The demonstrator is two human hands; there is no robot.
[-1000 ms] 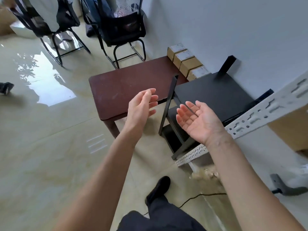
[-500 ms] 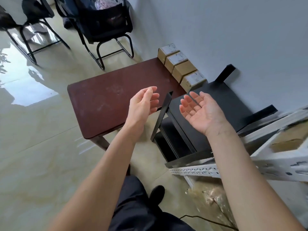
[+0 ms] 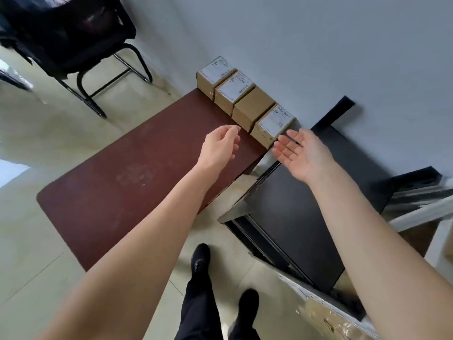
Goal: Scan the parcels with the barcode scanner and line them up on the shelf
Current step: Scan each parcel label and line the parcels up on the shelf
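Spanning the left and centre of the scene, a long dark reddish-brown wooden table point(image 3: 117, 192) is seen, its far end set against the pale grey wall point(image 3: 318, 45). To its right a black flat-topped metal shelf unit point(image 3: 306, 212) stands just beside it. A black cantilever chair point(image 3: 73, 40) is placed at the far left. Four small brown cardboard parcels point(image 3: 245, 101) are lined up touching one another along the table's far end, white labels showing on three. The left hand point(image 3: 219, 148) is held above the table, empty, fingers loosely curled. The right hand point(image 3: 300, 152) is held palm up near the nearest parcel, fingers straight, nothing gripped.
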